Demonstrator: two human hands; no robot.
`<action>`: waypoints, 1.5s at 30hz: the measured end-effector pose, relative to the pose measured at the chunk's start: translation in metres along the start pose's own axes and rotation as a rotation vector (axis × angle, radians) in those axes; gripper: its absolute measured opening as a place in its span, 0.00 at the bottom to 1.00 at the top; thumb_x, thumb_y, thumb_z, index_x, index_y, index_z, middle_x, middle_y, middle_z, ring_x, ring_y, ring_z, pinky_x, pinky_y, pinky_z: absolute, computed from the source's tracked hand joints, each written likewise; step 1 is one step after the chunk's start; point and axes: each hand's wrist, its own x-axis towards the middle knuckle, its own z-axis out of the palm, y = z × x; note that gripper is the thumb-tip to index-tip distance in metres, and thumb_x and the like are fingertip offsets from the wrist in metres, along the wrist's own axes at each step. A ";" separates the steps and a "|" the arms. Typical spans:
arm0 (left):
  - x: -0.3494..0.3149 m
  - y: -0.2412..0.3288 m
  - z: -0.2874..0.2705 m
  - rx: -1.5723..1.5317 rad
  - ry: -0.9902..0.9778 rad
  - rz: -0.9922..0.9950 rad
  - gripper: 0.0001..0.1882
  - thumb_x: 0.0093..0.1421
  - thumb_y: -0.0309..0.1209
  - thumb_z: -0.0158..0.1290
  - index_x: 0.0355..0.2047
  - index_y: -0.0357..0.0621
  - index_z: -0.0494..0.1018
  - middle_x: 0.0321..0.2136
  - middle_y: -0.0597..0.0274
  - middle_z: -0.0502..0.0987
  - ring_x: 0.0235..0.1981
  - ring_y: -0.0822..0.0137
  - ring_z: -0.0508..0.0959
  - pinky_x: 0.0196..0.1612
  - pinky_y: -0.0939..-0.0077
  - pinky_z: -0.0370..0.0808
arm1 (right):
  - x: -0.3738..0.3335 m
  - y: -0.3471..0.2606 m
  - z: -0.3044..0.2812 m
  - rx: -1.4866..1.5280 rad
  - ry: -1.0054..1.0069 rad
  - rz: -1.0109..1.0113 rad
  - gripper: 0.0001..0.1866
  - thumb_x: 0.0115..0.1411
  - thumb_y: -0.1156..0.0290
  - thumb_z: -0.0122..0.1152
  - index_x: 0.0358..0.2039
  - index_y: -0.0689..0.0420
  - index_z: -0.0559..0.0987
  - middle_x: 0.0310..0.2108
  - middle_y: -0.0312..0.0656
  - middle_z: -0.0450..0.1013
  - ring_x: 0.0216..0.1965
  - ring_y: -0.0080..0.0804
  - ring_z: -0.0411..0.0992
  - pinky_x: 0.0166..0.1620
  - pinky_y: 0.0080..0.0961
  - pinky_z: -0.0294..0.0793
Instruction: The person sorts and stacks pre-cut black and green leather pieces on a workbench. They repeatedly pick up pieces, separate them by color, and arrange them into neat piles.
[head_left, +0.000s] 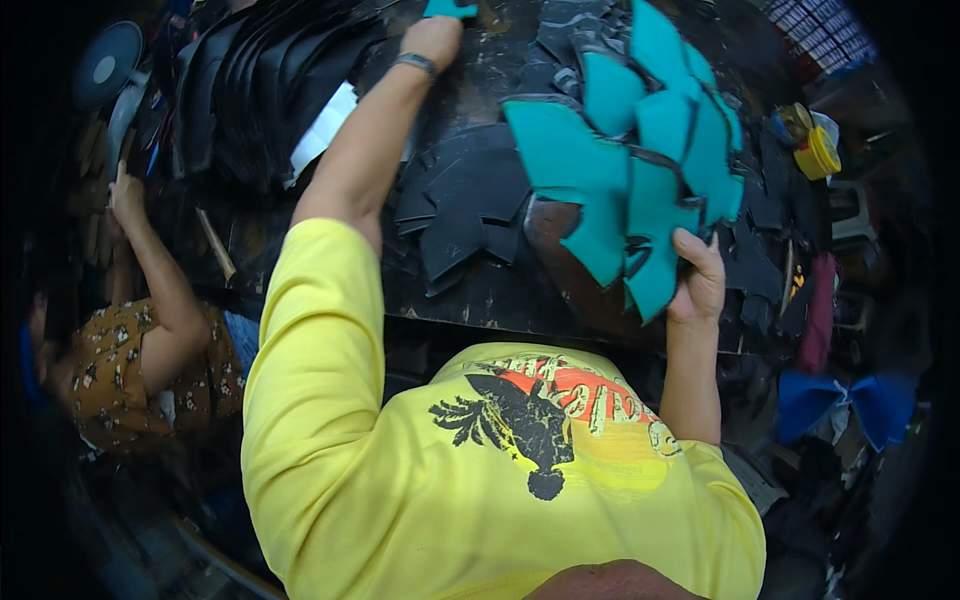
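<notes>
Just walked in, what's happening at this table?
Someone in a yellow shirt is handling flat teal pieces. Their right hand is at the lower edge of that overlapping cluster; the exact grip is unclear. Their left hand reaches to the top of the view, by another teal piece, mostly cut off. Black cut pieces lie between their arms. A co-worker is at left.

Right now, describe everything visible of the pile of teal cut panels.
The pile of teal cut panels sits over the dark tabletop, right of centre. Its flat, overlapping panels have angular, notched outlines and dark edges, and look like foam or fabric sheet. The right hand touches its near end; what supports it underneath is partly hidden.
</notes>
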 end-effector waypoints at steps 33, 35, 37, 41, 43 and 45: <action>-0.325 0.087 -0.125 -0.390 -0.153 0.231 0.43 0.44 0.55 0.66 0.61 0.63 0.68 0.68 0.59 0.56 0.71 0.47 0.48 0.65 0.29 0.43 | -0.015 0.029 -0.008 0.042 0.470 0.045 0.23 0.65 0.66 0.57 0.58 0.60 0.70 0.52 0.50 0.73 0.50 0.47 0.75 0.52 0.49 0.77; -0.325 0.086 -0.113 -0.381 -0.160 0.223 0.37 0.52 0.55 0.62 0.61 0.63 0.68 0.68 0.57 0.54 0.71 0.46 0.47 0.65 0.28 0.44 | -0.014 0.030 -0.011 0.003 0.394 0.067 0.24 0.64 0.65 0.57 0.58 0.60 0.70 0.54 0.50 0.72 0.52 0.47 0.74 0.54 0.50 0.76; -0.325 0.089 -0.104 -0.380 -0.060 0.195 0.32 0.55 0.50 0.61 0.60 0.63 0.69 0.66 0.57 0.57 0.70 0.47 0.50 0.64 0.31 0.48 | -0.017 0.030 -0.015 0.100 0.377 0.082 0.24 0.59 0.71 0.63 0.56 0.56 0.73 0.51 0.46 0.75 0.50 0.43 0.74 0.55 0.44 0.76; -0.319 0.093 -0.094 -0.351 0.027 0.067 0.30 0.56 0.45 0.61 0.59 0.64 0.69 0.62 0.59 0.61 0.67 0.49 0.55 0.63 0.36 0.53 | -0.018 0.025 -0.028 0.108 0.458 0.072 0.25 0.60 0.71 0.62 0.59 0.57 0.70 0.52 0.46 0.74 0.51 0.43 0.74 0.56 0.45 0.75; -0.315 0.094 -0.092 -0.298 0.040 0.029 0.29 0.57 0.43 0.61 0.59 0.65 0.69 0.60 0.59 0.63 0.66 0.50 0.56 0.62 0.38 0.55 | -0.014 0.022 -0.036 0.007 0.455 0.019 0.26 0.61 0.69 0.62 0.59 0.58 0.70 0.52 0.48 0.73 0.51 0.45 0.74 0.55 0.48 0.75; -0.310 0.098 -0.089 -0.315 0.044 -0.012 0.27 0.59 0.40 0.59 0.60 0.65 0.69 0.61 0.58 0.62 0.67 0.49 0.54 0.62 0.34 0.53 | -0.013 0.015 -0.043 0.047 0.396 0.015 0.26 0.61 0.69 0.62 0.59 0.58 0.69 0.52 0.48 0.73 0.51 0.45 0.74 0.55 0.48 0.75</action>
